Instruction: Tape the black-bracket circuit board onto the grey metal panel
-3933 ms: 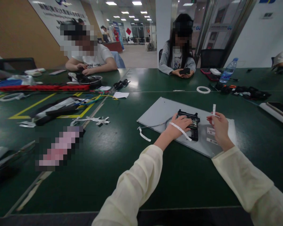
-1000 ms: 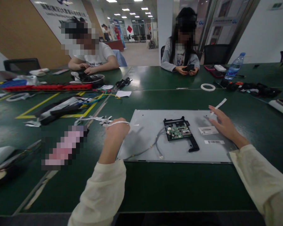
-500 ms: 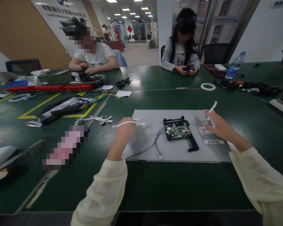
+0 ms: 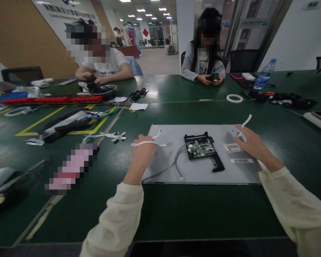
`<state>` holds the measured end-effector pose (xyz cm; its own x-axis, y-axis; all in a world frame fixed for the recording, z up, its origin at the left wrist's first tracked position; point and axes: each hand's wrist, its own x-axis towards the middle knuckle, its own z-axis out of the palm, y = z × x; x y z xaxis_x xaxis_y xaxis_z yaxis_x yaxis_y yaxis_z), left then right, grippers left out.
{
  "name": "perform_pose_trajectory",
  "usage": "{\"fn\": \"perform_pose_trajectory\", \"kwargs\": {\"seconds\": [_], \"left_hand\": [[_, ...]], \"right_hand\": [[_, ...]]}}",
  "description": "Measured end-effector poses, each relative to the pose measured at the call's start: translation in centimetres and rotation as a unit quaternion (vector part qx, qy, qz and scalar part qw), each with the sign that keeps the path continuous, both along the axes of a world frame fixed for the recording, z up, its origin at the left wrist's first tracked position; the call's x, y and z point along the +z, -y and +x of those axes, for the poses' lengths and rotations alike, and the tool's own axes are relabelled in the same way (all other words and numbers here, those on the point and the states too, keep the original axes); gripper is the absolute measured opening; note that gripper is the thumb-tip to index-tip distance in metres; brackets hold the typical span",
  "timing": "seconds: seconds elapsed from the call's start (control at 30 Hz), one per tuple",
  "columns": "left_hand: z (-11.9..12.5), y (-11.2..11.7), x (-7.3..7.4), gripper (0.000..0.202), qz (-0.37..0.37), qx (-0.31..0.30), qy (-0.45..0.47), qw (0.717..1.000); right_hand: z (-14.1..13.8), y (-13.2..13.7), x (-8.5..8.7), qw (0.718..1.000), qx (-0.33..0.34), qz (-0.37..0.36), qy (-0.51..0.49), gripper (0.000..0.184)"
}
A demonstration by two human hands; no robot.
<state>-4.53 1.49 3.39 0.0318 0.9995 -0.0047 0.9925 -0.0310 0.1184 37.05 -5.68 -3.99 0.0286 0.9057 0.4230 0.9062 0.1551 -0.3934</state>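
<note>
Along the near side of the dark green tabletop (image 4: pixel 203 210), two cream fabric sleeves (image 4: pixel 116 221) reach forward to a flat grey rectangular panel (image 4: pixel 163 159), which lies between the person's hands. At its left end, the left hand (image 4: pixel 144 151) is seen from the back with fingers curled; what they grip, if anything, is hidden. A thin white paper-like strip (image 4: pixel 143 143) runs across the back of this hand, its end sticking out over the panel. At the right end, the right hand (image 4: pixel 250 142) is partly open, thumb apart from the fingers; a short white strip (image 4: pixel 247 120) sticks up by the fingertips, and I cannot tell whether it is pinched or only clings.

On the panel, a thin grey cable (image 4: pixel 160 174) leads to a green circuit board (image 4: pixel 202 150) set in a black plastic bracket (image 4: pixel 218 163). Two white printed labels (image 4: pixel 242 160) lie between bracket and right hand.

Left of the panel are a pink, pixelated rectangular object (image 4: pixel 73 164) and, beyond it, tangled white strips (image 4: pixel 107 135). Farther off lie a white ring (image 4: pixel 234 98) and a clear, blue-capped plastic bottle (image 4: pixel 266 75). Across the table sit two co-workers (image 4: pixel 203 64).
</note>
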Motion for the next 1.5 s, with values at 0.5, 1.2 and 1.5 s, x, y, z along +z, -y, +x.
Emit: {"fn": "perform_pose_trajectory", "kwargs": {"seconds": [0.5, 1.2, 1.5], "left_hand": [[0.5, 1.1, 0.8, 0.02, -0.008, 0.042, -0.108, 0.993], [4.1, 1.8, 1.3, 0.029, 0.108, -0.2, 0.177, 0.958], [4.1, 1.7, 1.3, 0.038, -0.041, -0.243, 0.231, 0.941]], "right_hand": [[-1.3, 0.3, 0.3, 0.998, 0.049, -0.041, 0.029, 0.056], [-8.6, 0.4, 3.4, 0.943, 0.278, -0.167, -0.076, 0.093], [-9.5, 0.8, 3.3, 0.953, 0.268, -0.13, -0.056, 0.075]]}}
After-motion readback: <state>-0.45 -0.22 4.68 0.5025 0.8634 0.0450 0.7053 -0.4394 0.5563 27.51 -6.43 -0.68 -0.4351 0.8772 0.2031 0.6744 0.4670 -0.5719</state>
